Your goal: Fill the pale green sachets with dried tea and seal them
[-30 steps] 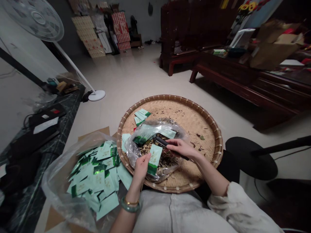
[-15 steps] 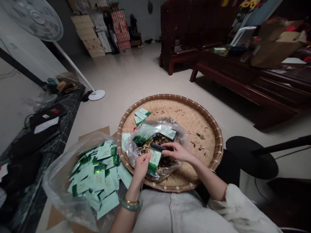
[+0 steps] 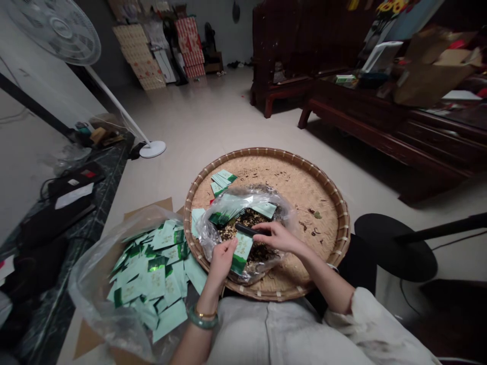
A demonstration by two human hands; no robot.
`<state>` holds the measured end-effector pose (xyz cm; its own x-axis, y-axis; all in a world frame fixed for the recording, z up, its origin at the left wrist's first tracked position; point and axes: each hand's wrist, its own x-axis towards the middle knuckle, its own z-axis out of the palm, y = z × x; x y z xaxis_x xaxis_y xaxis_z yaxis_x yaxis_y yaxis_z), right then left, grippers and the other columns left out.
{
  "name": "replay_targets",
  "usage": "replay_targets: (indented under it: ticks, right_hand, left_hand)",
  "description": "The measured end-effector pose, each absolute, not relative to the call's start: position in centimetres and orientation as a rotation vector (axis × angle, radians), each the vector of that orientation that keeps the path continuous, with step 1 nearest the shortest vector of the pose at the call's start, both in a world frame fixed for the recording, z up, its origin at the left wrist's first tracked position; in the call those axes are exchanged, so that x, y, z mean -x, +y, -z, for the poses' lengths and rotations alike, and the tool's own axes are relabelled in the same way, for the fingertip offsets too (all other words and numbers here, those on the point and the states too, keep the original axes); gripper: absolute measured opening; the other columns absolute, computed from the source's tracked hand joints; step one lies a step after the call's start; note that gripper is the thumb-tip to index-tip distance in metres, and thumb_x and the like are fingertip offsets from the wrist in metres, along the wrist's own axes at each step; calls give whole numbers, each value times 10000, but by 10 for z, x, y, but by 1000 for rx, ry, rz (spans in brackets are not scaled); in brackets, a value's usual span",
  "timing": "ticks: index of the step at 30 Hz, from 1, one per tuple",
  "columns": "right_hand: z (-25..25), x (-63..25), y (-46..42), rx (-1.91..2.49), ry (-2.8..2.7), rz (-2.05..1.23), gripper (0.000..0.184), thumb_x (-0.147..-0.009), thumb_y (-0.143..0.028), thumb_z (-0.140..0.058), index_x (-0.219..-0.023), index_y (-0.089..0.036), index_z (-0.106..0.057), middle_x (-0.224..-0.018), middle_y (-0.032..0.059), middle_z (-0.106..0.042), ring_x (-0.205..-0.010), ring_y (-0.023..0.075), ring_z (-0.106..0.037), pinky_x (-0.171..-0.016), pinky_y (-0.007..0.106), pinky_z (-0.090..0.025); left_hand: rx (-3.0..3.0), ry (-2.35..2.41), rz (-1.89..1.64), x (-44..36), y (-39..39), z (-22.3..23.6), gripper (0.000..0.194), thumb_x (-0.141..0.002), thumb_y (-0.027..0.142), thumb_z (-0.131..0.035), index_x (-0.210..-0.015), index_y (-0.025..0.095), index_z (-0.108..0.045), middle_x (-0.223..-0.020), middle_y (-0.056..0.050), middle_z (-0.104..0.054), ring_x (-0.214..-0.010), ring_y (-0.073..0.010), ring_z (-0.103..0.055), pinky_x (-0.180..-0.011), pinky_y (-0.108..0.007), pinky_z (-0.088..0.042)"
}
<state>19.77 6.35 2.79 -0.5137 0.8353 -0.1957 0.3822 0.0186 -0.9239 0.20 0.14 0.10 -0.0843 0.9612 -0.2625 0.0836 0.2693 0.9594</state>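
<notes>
- L fingers (image 3: 231, 246) together, curled, clamped on edge of pale-green tea sachet (image 3: 242, 252). Sachet stands tilted, dark-green band at lower end, small gold print on face.
- R fingers (image 3: 266, 229) together, curled, gripping black slim tool (image 3: 245, 230); tip sticks out past fingertips toward sachet, rest hidden in hand. Exact tool type can't tell. Tool just beside sachet's top, touching or not can't tell.
- Below both hands: loose dried tea mix (image 3: 258, 252), dark w/ pale-gold bits, in open clear plastic bag (image 3: 207, 238), bag crumpled, sachet lower end resting over the mix.
- L hand (image 3: 222, 262) low at near edge of bag, palm turned in, wrist bent up. Jade bangle (image 3: 201, 319) + thin gold bracelet (image 3: 204, 310) on L wrist.
- R hand (image 3: 279, 238) palm down over bag, forearm coming in from lower R, cream sleeve (image 3: 365, 319) pushed back.
- Bag sits on round woven bamboo tray (image 3: 266, 153), w/ few sachets stacked (image 3: 222, 177) near far side of bag, stray leaves on weave.
- L of tray: big clear bag (image 3: 95, 299) full of loose green sachets (image 3: 160, 279), on cardboard sheet (image 3: 149, 209).
- Further out: white standing fan (image 3: 57, 30), dark wooden bench (image 3: 281, 86).
</notes>
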Motion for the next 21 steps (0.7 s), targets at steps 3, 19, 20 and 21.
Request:
replay_targets:
  ticks: [3, 19, 20, 21]
  right_hand:
    - [-26, -200, 64, 1271, -1809, -1616, 458, -758, -390, -636, -1132, -126, -626, -849, 58, -693, -512, 101, -533, -456, 211, -416]
    - [9, -214, 69, 1467, -1957, -1167, 549, -752, -457, -646, -1190, -134, -579, -1031, 129, -683, -803, 234, -651, -708, 348, -511]
    - [15, -215, 68, 1485, -2039, -1058, 576, -734, -445, -672, -1209, -137, -566, -1092, 141, -664, -904, 263, -640, -786, 377, -496]
    - [20, -215, 67, 1497, -2105, -968, 594, -727, -431, -685, -1227, -141, -551, -1134, 147, -646, -977, 281, -620, -841, 396, -476]
  left_hand:
    - [-1026, 1449, -1014, -2, 1, -2, 465, -729, 563, -585, -636, 113, -655, -573, 0, -555, -552, -122, -436, -520, -217, -332]
    - [-910, 1516, -1183, 20, 8, -2, 408, -697, 532, -637, -697, 129, -703, -622, -12, -628, -624, -160, -535, -641, -262, -436]
    - [-903, 1500, -1171, 21, 7, -2, 411, -703, 533, -632, -702, 127, -701, -620, -14, -624, -619, -158, -532, -635, -262, -436]
    - [-902, 1489, -1156, 20, 6, -2, 415, -709, 534, -627, -696, 125, -695, -615, -14, -618, -610, -156, -526, -623, -260, -433]
